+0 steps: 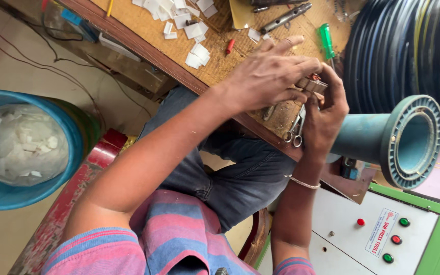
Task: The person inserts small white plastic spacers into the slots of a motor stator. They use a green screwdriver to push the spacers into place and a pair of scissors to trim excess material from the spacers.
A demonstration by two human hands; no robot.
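My left hand [268, 76] and my right hand [324, 119] meet at the edge of a wooden worktable [143, 28]. Together they grip a small metallic part [312, 84] with a bit of red at its top. The left hand's fingers curl over the part from above. The right hand, with a thin bracelet at its wrist, cups the part from below. A pair of small scissors [294, 131] sits right by the right hand's fingers at the table edge; whether the hand holds them is unclear.
White paper slips [195, 30], a green-handled screwdriver [326, 40] and a metal tool [285, 18] lie on the table. A teal flanged tube [408, 142] and a dark wire coil [408, 46] stand at right. Below is a button panel [383, 234]; at left, a blue bin [31, 147].
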